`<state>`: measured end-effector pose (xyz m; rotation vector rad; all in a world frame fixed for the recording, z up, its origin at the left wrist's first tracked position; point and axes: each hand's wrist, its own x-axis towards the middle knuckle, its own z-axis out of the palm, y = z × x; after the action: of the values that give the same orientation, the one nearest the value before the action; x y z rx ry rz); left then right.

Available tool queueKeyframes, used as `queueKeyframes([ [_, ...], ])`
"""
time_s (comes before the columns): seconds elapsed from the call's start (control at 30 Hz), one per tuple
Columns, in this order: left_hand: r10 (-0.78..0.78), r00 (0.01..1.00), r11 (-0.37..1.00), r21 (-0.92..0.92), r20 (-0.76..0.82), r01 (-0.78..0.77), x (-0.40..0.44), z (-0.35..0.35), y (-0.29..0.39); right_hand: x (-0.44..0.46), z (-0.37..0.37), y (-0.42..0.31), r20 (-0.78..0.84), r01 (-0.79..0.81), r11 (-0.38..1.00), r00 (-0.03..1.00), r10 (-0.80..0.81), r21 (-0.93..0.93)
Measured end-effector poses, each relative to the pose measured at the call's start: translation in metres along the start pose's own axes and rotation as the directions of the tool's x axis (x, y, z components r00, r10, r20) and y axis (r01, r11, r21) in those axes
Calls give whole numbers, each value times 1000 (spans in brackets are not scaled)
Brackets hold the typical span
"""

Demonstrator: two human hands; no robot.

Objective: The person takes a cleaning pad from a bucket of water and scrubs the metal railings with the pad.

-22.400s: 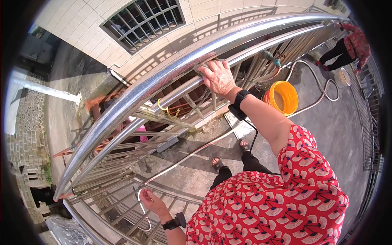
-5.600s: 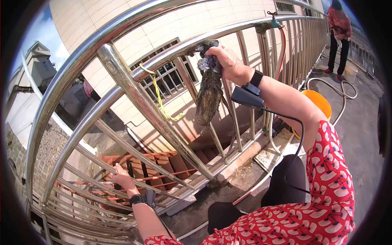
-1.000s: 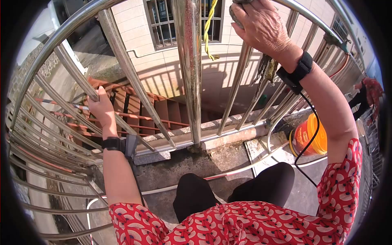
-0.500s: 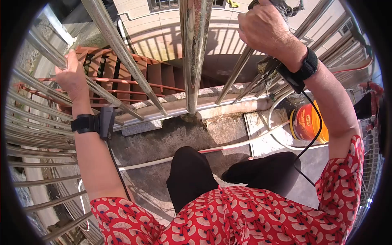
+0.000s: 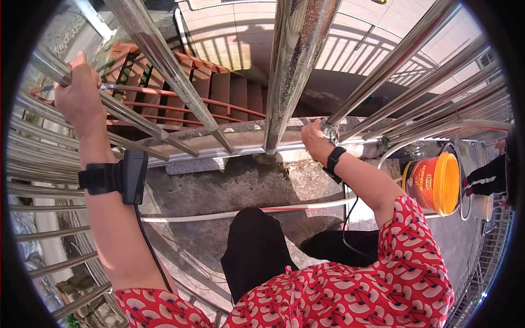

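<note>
My left hand (image 5: 81, 101) is wrapped round a shiny metal railing bar (image 5: 131, 123) at the upper left, with a black strapped device (image 5: 112, 177) on that wrist. Low on another bar (image 5: 383, 65), right of the thick speckled post (image 5: 298, 60), my right hand (image 5: 317, 143) is closed on a crumpled grey rag (image 5: 330, 131). The rag presses against the bar near the bottom rail (image 5: 249, 153). My right fingers are partly hidden behind the hand. A black band (image 5: 334, 158) circles the right wrist.
Reddish stairs (image 5: 213, 93) descend beyond the railing. A pale hose (image 5: 202, 218) crosses the concrete floor (image 5: 186, 191) by my legs. An orange-yellow bucket (image 5: 437, 183) lies tipped or leaning at the right, near a person's dark-clad legs (image 5: 489, 177).
My right hand has come down with the rag from high on the railing to a bar's foot. My left hand stays on its bar. The view has shifted slightly.
</note>
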<state>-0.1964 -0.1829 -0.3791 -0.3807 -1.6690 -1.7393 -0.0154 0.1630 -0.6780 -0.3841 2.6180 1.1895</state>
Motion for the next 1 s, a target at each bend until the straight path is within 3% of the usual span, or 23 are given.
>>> queueKeyframes([
  [0.03,-10,1000,1000,-29,27,11,0,-1,-1,-2,9,-11,30,145,988,989,-143,-62],
  [0.07,-5,1000,999,-31,27,6,0,0,-1,2,34,-29,-94,125,984,986,-137,-123],
  [0.13,-9,999,1000,-4,-48,8,0,5,2,12,57,-56,-153,98,982,981,-123,-158],
  [0.23,-28,998,1000,-5,-48,28,2,1,-4,16,49,-62,-35,112,989,993,-116,-93],
  [0.3,-21,999,999,-26,-34,20,4,-1,-8,14,39,-45,64,242,969,969,-239,-46],
  [0.33,-37,998,999,-8,-54,37,3,1,-7,17,40,-42,19,237,972,971,-237,1],
  [0.4,-64,995,998,20,-82,66,2,0,-7,20,43,-37,100,238,971,966,-237,-2],
  [0.53,-8,998,996,91,-58,13,1,-1,-7,-21,-54,46,226,266,961,934,-275,70],
  [0.57,-21,998,996,91,-61,27,1,-2,-9,-20,-46,53,153,155,984,974,-166,84],
  [0.63,96,994,973,217,-50,-83,3,-2,-8,-38,-79,91,72,57,996,996,-62,65],
  [0.67,111,993,973,210,-47,-99,1,-2,-8,-47,-104,111,148,50,999,988,-51,9],
  [0.77,121,992,970,215,-36,-111,6,-5,-16,-82,-147,154,-15,-1,995,1000,-1,-97],
  [0.9,-8,996,988,155,-84,21,3,1,-7,-83,-132,151,-79,-23,993,997,14,-120],
  [0.97,-32,994,986,161,-105,49,10,-5,-17,-79,-106,127,-262,-11,985,964,-35,-174],
  [1.0,17,995,987,159,-94,-1,12,-6,-17,-69,-70,111,-312,103,994,943,-112,-48],
])
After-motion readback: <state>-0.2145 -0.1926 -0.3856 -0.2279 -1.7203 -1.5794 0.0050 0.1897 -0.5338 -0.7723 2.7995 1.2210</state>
